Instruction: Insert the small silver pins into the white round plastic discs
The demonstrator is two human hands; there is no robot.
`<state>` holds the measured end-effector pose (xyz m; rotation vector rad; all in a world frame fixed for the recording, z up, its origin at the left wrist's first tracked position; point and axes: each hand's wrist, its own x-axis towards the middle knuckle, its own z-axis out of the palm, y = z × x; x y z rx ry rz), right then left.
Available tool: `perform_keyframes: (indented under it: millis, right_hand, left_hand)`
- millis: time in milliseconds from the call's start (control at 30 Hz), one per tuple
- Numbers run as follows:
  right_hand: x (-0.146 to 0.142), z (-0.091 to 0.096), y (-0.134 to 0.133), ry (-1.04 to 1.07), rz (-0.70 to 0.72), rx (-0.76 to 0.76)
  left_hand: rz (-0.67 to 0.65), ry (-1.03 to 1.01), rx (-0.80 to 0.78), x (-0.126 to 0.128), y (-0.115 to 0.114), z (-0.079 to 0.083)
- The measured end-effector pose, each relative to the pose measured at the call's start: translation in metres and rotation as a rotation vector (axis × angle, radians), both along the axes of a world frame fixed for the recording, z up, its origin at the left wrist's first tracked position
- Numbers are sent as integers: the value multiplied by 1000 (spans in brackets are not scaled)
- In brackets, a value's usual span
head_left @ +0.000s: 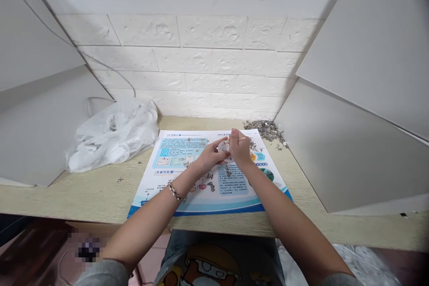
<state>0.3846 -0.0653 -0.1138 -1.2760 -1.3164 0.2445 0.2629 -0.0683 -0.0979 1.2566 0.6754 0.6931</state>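
The right hand (239,148) has its fingers curled together around a thin pale stick (241,138); the grip hides much of it, and whether its tip touches anything cannot be told. The fingers of the left hand (210,157) are clamped on a small white piece (223,147), which sits between the two hands above a printed sheet (201,203). Thumb and knuckles cover parts of this piece, so its full shape and any detail on it are hard to make out.

The hands meet closely, the right with its back turned outward and its wrist bent inward, the left reaching in from its own side. A chain bracelet (175,192) circles the left wrist. Both forearms slant up and inward from the lower corners, covering some of the print; the grey sleeves (102,273) are cut off by the bottom edge.

Small metal parts (211,186) lie scattered on the sheet, too small to identify. Beyond its far right corner, a heap of metal pieces (264,129) rests on the table (110,196). To the left, a translucent plastic bag (115,136) blurs its whitish contents.
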Motion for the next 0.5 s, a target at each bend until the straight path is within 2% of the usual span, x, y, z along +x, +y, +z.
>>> perform_keyframes:
  millis: [133,300,500]
  right_hand:
    - [0,0,-1,-99,23,7]
    - [1,-1,1,16,-19,5]
    - [1,1,-1,-54,5,14]
  left_hand:
    - [-48,-19,48,-1,1,-1]
    - [-2,-49,-35,2,2,-6]
    - [-47,-71,19,2,2,-7]
